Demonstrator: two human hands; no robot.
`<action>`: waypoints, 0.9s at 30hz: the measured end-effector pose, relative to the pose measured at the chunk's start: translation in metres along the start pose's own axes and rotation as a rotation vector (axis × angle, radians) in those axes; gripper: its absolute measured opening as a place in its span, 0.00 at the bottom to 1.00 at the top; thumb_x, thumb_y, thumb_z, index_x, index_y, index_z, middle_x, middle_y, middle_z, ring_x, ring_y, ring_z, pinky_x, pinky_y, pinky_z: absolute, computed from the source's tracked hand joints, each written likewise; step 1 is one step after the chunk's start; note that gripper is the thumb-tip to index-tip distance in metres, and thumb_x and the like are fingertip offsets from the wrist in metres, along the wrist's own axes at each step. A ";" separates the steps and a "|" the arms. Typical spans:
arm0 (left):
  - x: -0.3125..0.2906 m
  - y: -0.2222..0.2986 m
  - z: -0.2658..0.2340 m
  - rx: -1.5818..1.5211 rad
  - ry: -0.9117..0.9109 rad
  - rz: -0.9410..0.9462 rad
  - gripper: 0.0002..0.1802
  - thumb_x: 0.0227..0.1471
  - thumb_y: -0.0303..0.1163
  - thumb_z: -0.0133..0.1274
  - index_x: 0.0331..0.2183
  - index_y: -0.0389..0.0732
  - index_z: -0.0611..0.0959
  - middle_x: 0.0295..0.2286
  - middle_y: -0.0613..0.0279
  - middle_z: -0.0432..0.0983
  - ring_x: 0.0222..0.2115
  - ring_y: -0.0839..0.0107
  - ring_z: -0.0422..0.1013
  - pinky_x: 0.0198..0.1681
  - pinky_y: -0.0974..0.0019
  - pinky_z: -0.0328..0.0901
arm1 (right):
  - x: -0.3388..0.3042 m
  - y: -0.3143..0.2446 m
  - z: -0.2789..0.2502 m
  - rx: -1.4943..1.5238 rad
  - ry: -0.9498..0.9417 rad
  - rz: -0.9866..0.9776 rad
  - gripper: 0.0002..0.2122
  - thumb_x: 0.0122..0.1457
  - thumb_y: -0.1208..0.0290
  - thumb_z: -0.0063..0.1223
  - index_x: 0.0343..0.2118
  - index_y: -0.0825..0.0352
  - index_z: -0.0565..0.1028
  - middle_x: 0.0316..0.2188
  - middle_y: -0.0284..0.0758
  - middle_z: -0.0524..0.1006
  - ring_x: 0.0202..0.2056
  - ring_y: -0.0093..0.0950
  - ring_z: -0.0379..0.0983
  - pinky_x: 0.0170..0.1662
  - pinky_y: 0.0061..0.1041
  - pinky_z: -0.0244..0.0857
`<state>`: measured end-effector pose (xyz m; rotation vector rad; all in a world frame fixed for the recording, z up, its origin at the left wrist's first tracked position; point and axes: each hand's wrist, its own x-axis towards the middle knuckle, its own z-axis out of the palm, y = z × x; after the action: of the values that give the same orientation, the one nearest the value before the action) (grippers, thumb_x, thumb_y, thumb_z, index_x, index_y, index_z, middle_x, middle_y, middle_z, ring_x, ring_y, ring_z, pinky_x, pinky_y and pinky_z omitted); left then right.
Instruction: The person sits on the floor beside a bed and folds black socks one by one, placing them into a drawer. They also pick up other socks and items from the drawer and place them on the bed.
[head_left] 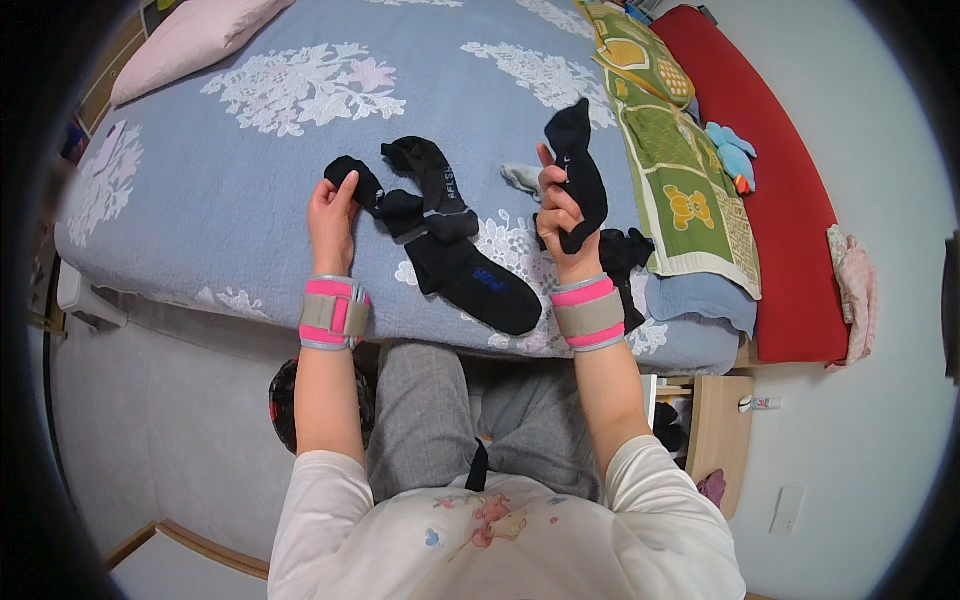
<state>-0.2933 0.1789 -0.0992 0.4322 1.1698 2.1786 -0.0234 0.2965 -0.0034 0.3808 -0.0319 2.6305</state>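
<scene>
With fingers closed, my left hand (330, 222) pinches the end of a black sock (362, 192) at the bed's near side. My right hand (563, 218) is raised and grips another black sock (583, 180), whose toe points up and away from me. Between my hands lie a bunched black sock (432, 178) with pale lettering and a flatter black sock (480, 287) with a blue mark on its sole. Behind my right wrist are more dark socks (627, 250), partly covered. A grey sock (522, 180) rests just left of my right fingers.
The bed has a blue-grey cover (200, 190) with white floral patches. A green patterned mat (690, 190) runs along its right side, beside a red padded bed edge (790, 250) and a blue plush toy (731, 155). An open drawer (718, 430) stands right of my knees.
</scene>
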 end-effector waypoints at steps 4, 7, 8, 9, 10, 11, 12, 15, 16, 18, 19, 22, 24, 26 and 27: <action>-0.001 0.000 0.000 -0.008 -0.005 -0.008 0.08 0.50 0.31 0.58 0.25 0.42 0.74 0.19 0.75 0.66 0.18 0.87 0.58 0.21 0.80 0.53 | -0.005 -0.001 -0.004 -0.122 0.007 0.024 0.25 0.62 0.69 0.38 0.60 0.71 0.50 0.41 0.53 0.70 0.14 0.17 0.53 0.13 0.14 0.47; -0.006 0.005 0.001 0.012 -0.003 -0.014 0.08 0.50 0.31 0.57 0.25 0.42 0.74 0.19 0.76 0.66 0.18 0.87 0.57 0.21 0.80 0.52 | -0.010 -0.010 -0.013 -0.394 0.131 -0.050 0.24 0.61 0.69 0.38 0.58 0.71 0.53 0.39 0.51 0.71 0.15 0.16 0.54 0.14 0.13 0.48; -0.003 0.003 0.001 0.016 -0.005 -0.014 0.08 0.50 0.32 0.57 0.25 0.43 0.74 0.20 0.76 0.66 0.19 0.87 0.57 0.21 0.80 0.51 | -0.011 -0.009 -0.011 -0.490 0.182 -0.070 0.23 0.61 0.69 0.38 0.58 0.71 0.54 0.38 0.50 0.71 0.15 0.16 0.54 0.14 0.13 0.48; -0.002 0.001 -0.001 0.020 -0.007 -0.014 0.08 0.50 0.32 0.57 0.25 0.43 0.75 0.20 0.76 0.66 0.19 0.87 0.57 0.22 0.81 0.51 | -0.012 -0.009 -0.009 -0.585 0.233 -0.091 0.22 0.61 0.69 0.38 0.57 0.71 0.56 0.36 0.48 0.71 0.15 0.16 0.54 0.14 0.13 0.48; -0.001 -0.001 -0.003 0.005 0.002 -0.009 0.08 0.50 0.32 0.58 0.25 0.43 0.75 0.20 0.76 0.67 0.19 0.87 0.57 0.22 0.81 0.51 | -0.012 -0.008 -0.007 -0.681 0.285 -0.110 0.22 0.61 0.69 0.38 0.57 0.71 0.57 0.35 0.47 0.71 0.15 0.16 0.53 0.14 0.13 0.49; -0.004 0.002 0.005 -0.013 0.005 -0.004 0.07 0.50 0.31 0.58 0.26 0.43 0.75 0.20 0.76 0.67 0.19 0.87 0.57 0.22 0.81 0.50 | -0.013 -0.005 0.001 -0.761 0.328 -0.108 0.19 0.61 0.68 0.40 0.53 0.71 0.62 0.30 0.41 0.71 0.15 0.15 0.56 0.14 0.13 0.50; -0.006 0.004 0.009 -0.031 0.007 0.001 0.07 0.50 0.30 0.58 0.26 0.43 0.75 0.21 0.75 0.68 0.19 0.87 0.57 0.22 0.81 0.50 | -0.016 -0.010 -0.003 -0.850 0.364 -0.088 0.18 0.60 0.68 0.41 0.52 0.70 0.63 0.31 0.41 0.72 0.16 0.15 0.57 0.14 0.13 0.51; 0.000 -0.002 -0.002 -0.007 -0.059 0.021 0.07 0.49 0.28 0.58 0.31 0.40 0.75 0.27 0.67 0.74 0.26 0.81 0.68 0.28 0.79 0.61 | -0.019 -0.012 -0.014 -1.160 0.436 -0.189 0.16 0.59 0.68 0.45 0.47 0.70 0.67 0.33 0.37 0.74 0.21 0.15 0.65 0.21 0.13 0.59; 0.002 -0.006 -0.005 0.014 -0.066 0.030 0.08 0.49 0.27 0.58 0.32 0.39 0.75 0.29 0.64 0.76 0.28 0.78 0.71 0.30 0.78 0.63 | -0.019 -0.009 -0.016 -1.252 0.531 -0.230 0.17 0.59 0.70 0.45 0.50 0.71 0.65 0.35 0.37 0.73 0.25 0.18 0.67 0.25 0.15 0.62; 0.008 -0.012 -0.013 0.054 -0.104 0.021 0.08 0.50 0.25 0.55 0.34 0.37 0.74 0.31 0.59 0.76 0.32 0.73 0.73 0.34 0.74 0.66 | -0.018 -0.003 -0.017 -1.433 0.722 -0.314 0.20 0.59 0.73 0.44 0.54 0.73 0.62 0.39 0.39 0.72 0.32 0.22 0.72 0.33 0.19 0.69; 0.011 -0.016 -0.015 0.074 -0.123 0.016 0.08 0.50 0.25 0.53 0.35 0.37 0.73 0.32 0.57 0.76 0.34 0.70 0.74 0.36 0.72 0.67 | -0.019 -0.006 -0.029 -1.445 0.756 -0.412 0.23 0.56 0.78 0.47 0.55 0.73 0.60 0.48 0.41 0.68 0.46 0.27 0.69 0.46 0.24 0.66; 0.001 -0.007 -0.006 -0.105 -0.145 -0.023 0.08 0.52 0.23 0.48 0.37 0.35 0.71 0.33 0.52 0.76 0.35 0.66 0.74 0.38 0.68 0.68 | -0.030 0.001 -0.033 -1.654 0.651 -0.379 0.25 0.56 0.76 0.47 0.57 0.71 0.59 0.52 0.40 0.66 0.53 0.29 0.64 0.51 0.22 0.61; -0.001 -0.005 -0.005 -0.060 -0.114 0.000 0.08 0.53 0.23 0.46 0.37 0.35 0.70 0.33 0.51 0.76 0.34 0.65 0.74 0.38 0.65 0.68 | -0.039 0.017 -0.027 -1.893 0.598 -0.458 0.20 0.55 0.79 0.46 0.53 0.71 0.65 0.51 0.39 0.68 0.51 0.28 0.66 0.51 0.23 0.62; -0.002 -0.004 -0.004 -0.034 -0.093 0.025 0.08 0.53 0.24 0.45 0.37 0.35 0.69 0.33 0.49 0.76 0.34 0.64 0.74 0.37 0.64 0.69 | -0.051 0.028 -0.023 -2.118 0.509 -0.495 0.18 0.55 0.80 0.46 0.50 0.70 0.68 0.51 0.38 0.68 0.50 0.28 0.67 0.51 0.24 0.62; -0.001 -0.006 -0.004 -0.030 -0.087 0.039 0.07 0.53 0.24 0.45 0.37 0.35 0.70 0.32 0.49 0.76 0.33 0.64 0.74 0.37 0.64 0.69 | -0.057 0.036 -0.026 -2.037 0.474 -0.610 0.14 0.54 0.81 0.46 0.44 0.70 0.72 0.47 0.38 0.72 0.48 0.29 0.69 0.50 0.25 0.63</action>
<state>-0.2926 0.1779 -0.1062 0.5354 1.0884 2.1847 0.0016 0.2412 -0.0427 -0.7760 -1.7697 0.9881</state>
